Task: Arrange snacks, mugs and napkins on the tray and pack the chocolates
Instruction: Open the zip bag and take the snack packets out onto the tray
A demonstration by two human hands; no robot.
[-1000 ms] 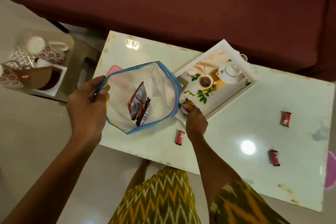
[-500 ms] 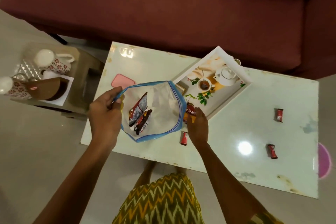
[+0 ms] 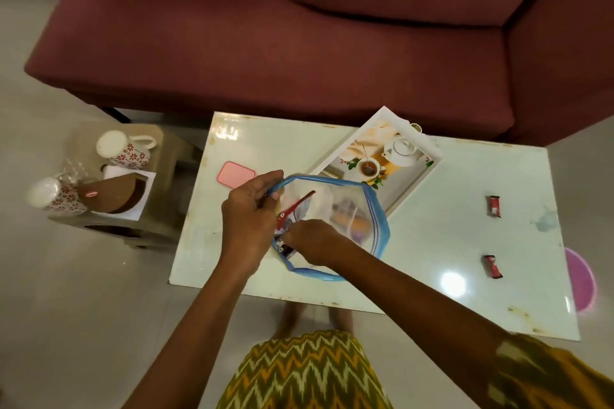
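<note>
Beige is the low side stool (image 3: 156, 209) at the far left, on which two white mugs (image 3: 123, 148) with red flower prints are lying beside a brown holder (image 3: 113, 197) set on white napkins (image 3: 146, 181). To its right the glossy white counter (image 3: 432, 242) is seen, with a small pink lid (image 3: 236, 174) lying flat near its left part.

Just right of the lid, the left hand (image 3: 247, 219) is clenched on the blue-edged rim of a clear zip bag (image 3: 373, 209); its grip is pinched tight, thumb against fingers, so that the mouth of the bag is held wide open above the counter. The right hand (image 3: 315, 244) is reached into that mouth, its fingers curled around snack packets (image 3: 294, 212) inside; the grip appears closed on them, though the fingertips are partly hidden by the packets and the plastic. More wrapped items are seen dimly through the far wall of the bag.

Behind the bag, touching its far edge, the white tray (image 3: 435, 156) printed with a teapot and cup is set at an angle on the counter. Farther right, well apart from the bag, two red-wrapped chocolates (image 3: 494, 206) are lying on the counter, one nearer the sofa (image 3: 299, 43), the other (image 3: 492, 266) nearer the person. A pink round object (image 3: 581, 279) is seen just past the counter's right edge.
</note>
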